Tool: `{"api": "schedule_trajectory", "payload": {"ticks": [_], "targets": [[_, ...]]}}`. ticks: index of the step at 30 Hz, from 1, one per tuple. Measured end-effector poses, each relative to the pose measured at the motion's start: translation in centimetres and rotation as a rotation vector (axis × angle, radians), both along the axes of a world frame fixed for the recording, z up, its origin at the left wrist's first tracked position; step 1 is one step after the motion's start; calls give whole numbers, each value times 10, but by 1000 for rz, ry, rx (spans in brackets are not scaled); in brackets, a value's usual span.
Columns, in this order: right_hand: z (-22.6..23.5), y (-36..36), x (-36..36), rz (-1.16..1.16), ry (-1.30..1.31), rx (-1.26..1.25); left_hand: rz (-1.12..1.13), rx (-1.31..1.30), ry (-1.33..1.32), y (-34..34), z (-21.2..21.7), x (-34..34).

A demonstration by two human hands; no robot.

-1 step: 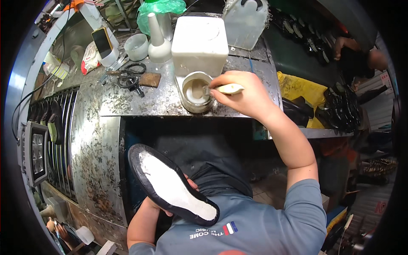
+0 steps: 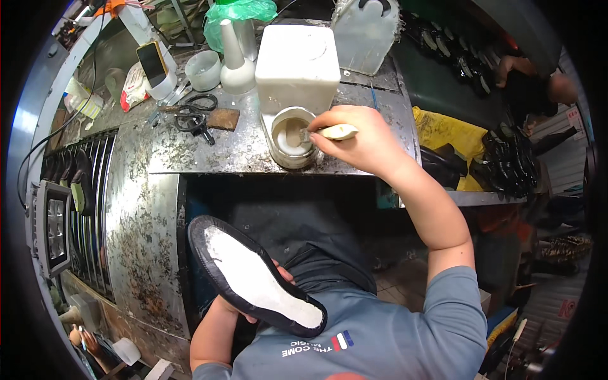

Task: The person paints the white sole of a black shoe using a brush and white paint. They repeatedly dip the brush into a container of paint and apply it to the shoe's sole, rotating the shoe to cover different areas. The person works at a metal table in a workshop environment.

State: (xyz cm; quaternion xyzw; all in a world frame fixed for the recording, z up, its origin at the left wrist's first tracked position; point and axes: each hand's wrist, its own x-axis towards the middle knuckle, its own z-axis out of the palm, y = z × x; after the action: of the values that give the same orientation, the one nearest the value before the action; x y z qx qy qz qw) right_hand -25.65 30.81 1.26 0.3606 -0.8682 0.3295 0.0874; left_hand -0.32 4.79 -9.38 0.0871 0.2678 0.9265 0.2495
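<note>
Black shoe [image 2: 253, 278] sole-up with white insole face, low and near the body, gripped from beneath by left hand [image 2: 253, 304]; round glue pot [image 2: 292, 136] on the bench edge, right under right hand [image 2: 358, 142], well apart from the shoe. Scarred metal workbench [image 2: 145, 209], crowded: scissors [image 2: 193, 117], white square canister [image 2: 297, 63] behind the pot, phone [image 2: 152, 63], dark shoes [image 2: 506, 164] racked at right. Right hand clenched on pale brush handle [image 2: 335, 132], bristle end dipped in the pot; left fingers curled round the shoe's edge.

My left hand [image 2: 253, 304] is mostly hidden beneath the shoe [image 2: 253, 278] it holds, only fingertips showing. My right hand [image 2: 358, 139] covers most of the brush [image 2: 329, 132] handle; its bristles are too small to tell.
</note>
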Motion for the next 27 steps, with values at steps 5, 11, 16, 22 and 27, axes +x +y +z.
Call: {"api": "schedule_trajectory", "payload": {"ticks": [5, 11, 16, 22, 27], "targets": [[-8, -13, -1, -51, 102, 106, 200, -36, 85, 7, 3, 5], [29, -14, 15, -9, 242, -88, 401, -305, 292, -3, 15, 2], [1, -5, 10, -23, 160, 89, 424, -755, 476, -29, 30, 1], [32, -17, 29, 20, 301, -317, 597, -895, 242, -34, 89, -3], [-9, -3, 21, -42, 126, -124, 890, -1615, 1360, -49, 119, -33]]}}
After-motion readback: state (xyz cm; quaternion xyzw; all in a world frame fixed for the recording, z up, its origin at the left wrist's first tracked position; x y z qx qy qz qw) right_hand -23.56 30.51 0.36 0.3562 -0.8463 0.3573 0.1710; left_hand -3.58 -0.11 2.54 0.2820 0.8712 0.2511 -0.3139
